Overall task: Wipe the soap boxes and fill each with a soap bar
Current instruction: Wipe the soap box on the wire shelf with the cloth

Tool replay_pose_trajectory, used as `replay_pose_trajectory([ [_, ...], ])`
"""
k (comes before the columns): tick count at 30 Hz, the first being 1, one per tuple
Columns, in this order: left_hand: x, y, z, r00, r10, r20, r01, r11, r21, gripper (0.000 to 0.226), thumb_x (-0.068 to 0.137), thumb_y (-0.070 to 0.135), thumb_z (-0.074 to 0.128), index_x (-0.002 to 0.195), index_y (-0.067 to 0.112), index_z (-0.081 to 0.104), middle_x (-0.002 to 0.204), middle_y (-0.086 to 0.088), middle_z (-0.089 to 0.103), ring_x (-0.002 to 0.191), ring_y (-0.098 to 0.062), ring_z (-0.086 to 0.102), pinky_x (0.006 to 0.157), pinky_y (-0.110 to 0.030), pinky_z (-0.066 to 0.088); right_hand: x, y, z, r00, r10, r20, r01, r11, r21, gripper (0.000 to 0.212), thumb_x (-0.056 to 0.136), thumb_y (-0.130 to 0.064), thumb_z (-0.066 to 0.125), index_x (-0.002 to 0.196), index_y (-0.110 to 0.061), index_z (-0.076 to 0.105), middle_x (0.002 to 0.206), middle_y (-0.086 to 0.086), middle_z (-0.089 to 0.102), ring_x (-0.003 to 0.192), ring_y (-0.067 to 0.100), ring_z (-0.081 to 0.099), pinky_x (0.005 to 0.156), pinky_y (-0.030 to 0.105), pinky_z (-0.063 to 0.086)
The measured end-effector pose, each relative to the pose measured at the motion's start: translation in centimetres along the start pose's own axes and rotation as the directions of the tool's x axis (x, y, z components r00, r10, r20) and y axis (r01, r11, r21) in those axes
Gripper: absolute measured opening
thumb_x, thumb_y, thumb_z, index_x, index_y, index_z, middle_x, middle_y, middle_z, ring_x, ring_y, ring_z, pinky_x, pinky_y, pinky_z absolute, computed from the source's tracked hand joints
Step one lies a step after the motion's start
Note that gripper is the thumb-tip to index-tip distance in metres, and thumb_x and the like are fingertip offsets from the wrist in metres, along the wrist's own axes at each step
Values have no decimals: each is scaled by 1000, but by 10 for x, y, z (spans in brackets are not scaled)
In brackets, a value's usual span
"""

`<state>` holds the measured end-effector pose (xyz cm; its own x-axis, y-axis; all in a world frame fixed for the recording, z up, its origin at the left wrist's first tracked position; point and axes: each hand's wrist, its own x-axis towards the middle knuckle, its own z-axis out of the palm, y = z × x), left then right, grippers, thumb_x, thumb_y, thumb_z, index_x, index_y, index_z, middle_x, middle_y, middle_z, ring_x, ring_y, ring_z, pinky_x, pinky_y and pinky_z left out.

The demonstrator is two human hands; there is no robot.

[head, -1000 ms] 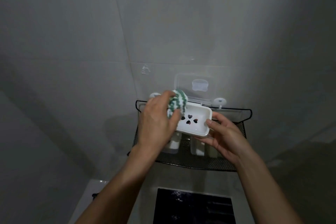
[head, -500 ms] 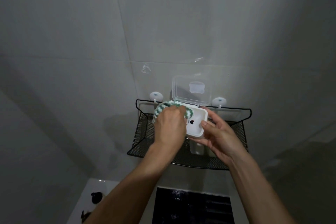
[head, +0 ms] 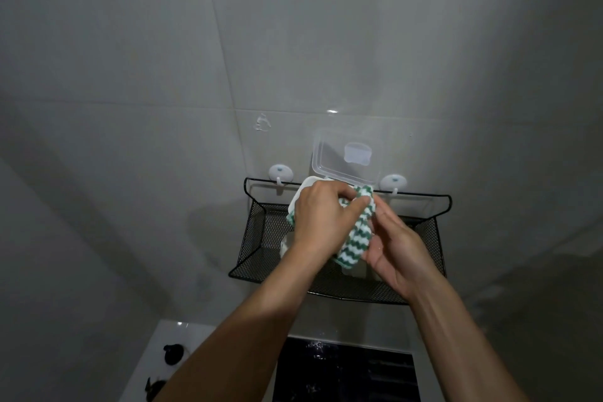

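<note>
A left hand (head: 321, 222) and a right hand (head: 396, 248) work together over a black wire-mesh basket (head: 257, 238) hung on a pale tiled wall (head: 130, 75). The left hand's fingers are curled, with thumb and forefinger pinching a soft, ribbed cloth (head: 354, 243) patterned in green and white zigzags. The cloth is pressed down onto one white plastic soap box (head: 301, 194), a rounded rectangle of which only the far-left corner shows above the knuckles. The box is held above the basket, in front of its top rail. The clear plastic lid (head: 346, 157) stands upright behind the box against the wall; it has rounded corners and a frosted raised patch at its centre, with no legible writing. The right hand lies just beside the cloth, palm turned toward it, its fingers nearly straight and close together and touching the cloth's right edge; whether they also support the box beneath cannot be told. Two round white wall hooks (head: 280, 173) with small blue-green centres carry the basket's rail, one on each side of the lid. Inside the basket, partly hidden by hands and cloth, sit pale white objects (head: 287, 243) whose number and kind cannot be made out. Below lie a glossy white ledge (head: 169, 333) and a dark, wet-looking panel (head: 346, 372).
</note>
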<state>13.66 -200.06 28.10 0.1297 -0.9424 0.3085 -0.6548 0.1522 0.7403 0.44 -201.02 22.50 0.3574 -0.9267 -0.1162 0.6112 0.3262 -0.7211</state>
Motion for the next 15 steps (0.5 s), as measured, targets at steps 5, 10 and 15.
replay_pose_trajectory([
  [5, 2, 7, 3, 999, -49, 24, 45, 989, 143, 34, 76, 55, 73, 98, 29, 74, 102, 6, 72, 98, -18, 65, 80, -38, 53, 4, -5, -1, 1000, -15, 1, 15, 1000, 19, 41, 108, -27, 35, 141, -13, 54, 133, 22, 64, 113, 29, 69, 82, 43, 60],
  [10, 1, 8, 0, 981, 96, 170, -123, 980, 157, 33, 78, 41, 77, 105, 23, 74, 105, 0, 68, 100, -21, 61, 85, -36, 48, 6, -11, -10, 999, -30, -12, 30, 999, -9, 39, 109, -26, 34, 141, -17, 55, 131, 21, 65, 112, 31, 69, 81, 46, 60],
  [15, 0, 3, -6, 919, 221, 327, -303, 926, 225, 38, 80, 36, 77, 114, 19, 71, 105, -4, 63, 102, -24, 58, 87, -36, 45, 6, -15, -16, 999, -38, -31, 36, 997, -62, 40, 102, -17, 47, 141, -18, 55, 126, 20, 68, 101, 29, 70, 78, 44, 62],
])
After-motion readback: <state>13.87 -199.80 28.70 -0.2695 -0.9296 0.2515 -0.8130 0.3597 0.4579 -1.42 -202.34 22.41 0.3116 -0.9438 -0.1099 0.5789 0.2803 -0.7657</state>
